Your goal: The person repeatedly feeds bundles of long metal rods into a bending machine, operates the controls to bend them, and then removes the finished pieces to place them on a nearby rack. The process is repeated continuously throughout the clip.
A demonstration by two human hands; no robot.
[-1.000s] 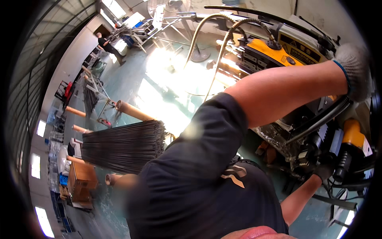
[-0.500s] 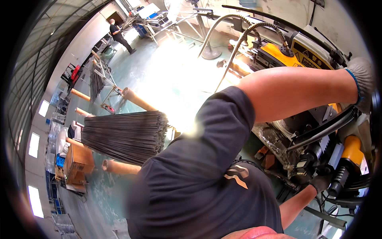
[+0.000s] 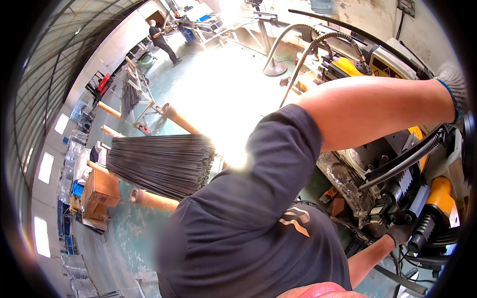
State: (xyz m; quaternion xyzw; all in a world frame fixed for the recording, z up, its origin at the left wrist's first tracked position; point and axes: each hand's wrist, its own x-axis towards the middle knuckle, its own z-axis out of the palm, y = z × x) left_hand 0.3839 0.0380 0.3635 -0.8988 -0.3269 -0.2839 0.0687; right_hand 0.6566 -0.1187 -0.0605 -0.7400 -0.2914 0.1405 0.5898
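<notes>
My left arm stretches across the upper right to my left hand (image 3: 453,92), in a pale knit glove with a blue cuff. Its fingers run into the dark rim of the picture, so whatever they touch is hidden. Lower down, my right hand (image 3: 398,234) wears a darker grey glove and reaches in among machine parts. It is beside a black ribbed cylinder (image 3: 422,233) and a yellow motor-like housing (image 3: 440,193). Its fingers are lost among the dark parts. A ribbed metal hose (image 3: 412,171) curves between my two hands.
Flexible conduits (image 3: 298,49) arch over a yellow and black machine (image 3: 348,67). Behind me, a large bundle of thin dark rods (image 3: 159,161) rests near cardboard tubes (image 3: 154,199). A wooden cabinet (image 3: 101,191) stands farther off. Another person (image 3: 161,42) is at the far top left.
The whole view has shifted slightly, with the room sliding to the right. My left hand sits a little farther into the right rim. My right hand stays at the same machine parts.
</notes>
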